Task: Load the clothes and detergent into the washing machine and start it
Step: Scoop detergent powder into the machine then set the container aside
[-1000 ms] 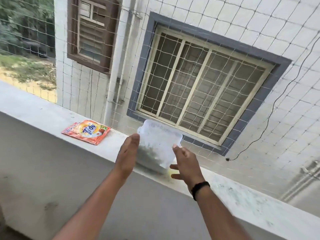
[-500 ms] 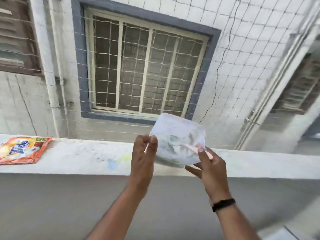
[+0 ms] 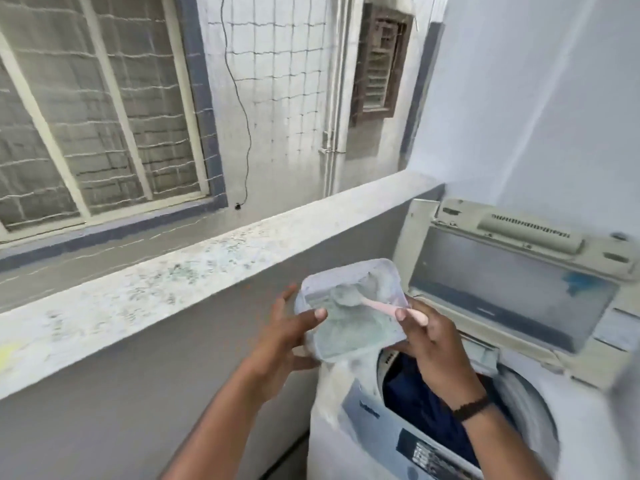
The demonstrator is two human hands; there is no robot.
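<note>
A clear plastic tub of detergent powder is held just above the left rim of the top-loading washing machine. A pink spoon lies in the powder, its handle sticking out to the right. My left hand holds the tub's left side with the thumb on its rim and fingers spread. My right hand grips the tub's right side from below, thumb pressing by the spoon handle. The machine's lid stands raised. Dark blue clothes lie in the drum.
A concrete parapet ledge runs from the left to the machine's back corner, with netting and a barred window beyond it. The machine's control panel faces me at the bottom. A white wall rises behind the machine.
I have turned right from the ledge to the washing machine, carrying the tub with both hands. The orange detergent packet has gone out of view. The tub now sits level, open side up.
</note>
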